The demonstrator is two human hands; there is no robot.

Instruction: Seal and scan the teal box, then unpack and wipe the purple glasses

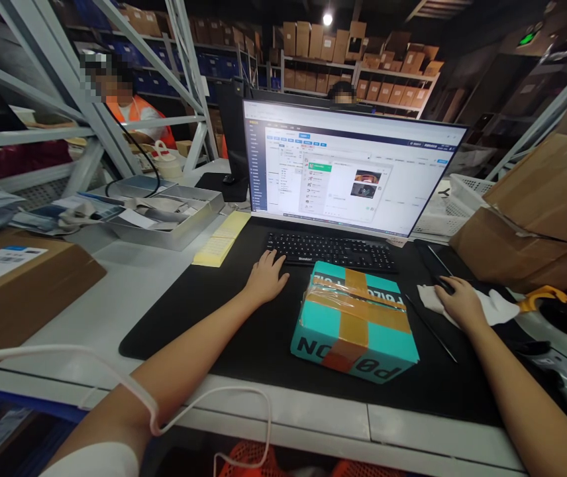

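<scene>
Lying between your two hands, a little nearer to your body, is the taped turquoise box; neither hand touches it. Your left hand is open, its fingertips at the near left corner of the keyboard. Your right hand seems to hold the dark mouse loosely, beside the white cloth. Ahead of both hands, the monitor is lit.

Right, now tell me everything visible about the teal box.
The teal box looks like cardboard, with bold black lettering. Shiny orange-brown tape crosses its closed top and runs down the front. It sits flat, slightly angled, on the black mat; neither left hand nor right hand touches it.
</scene>
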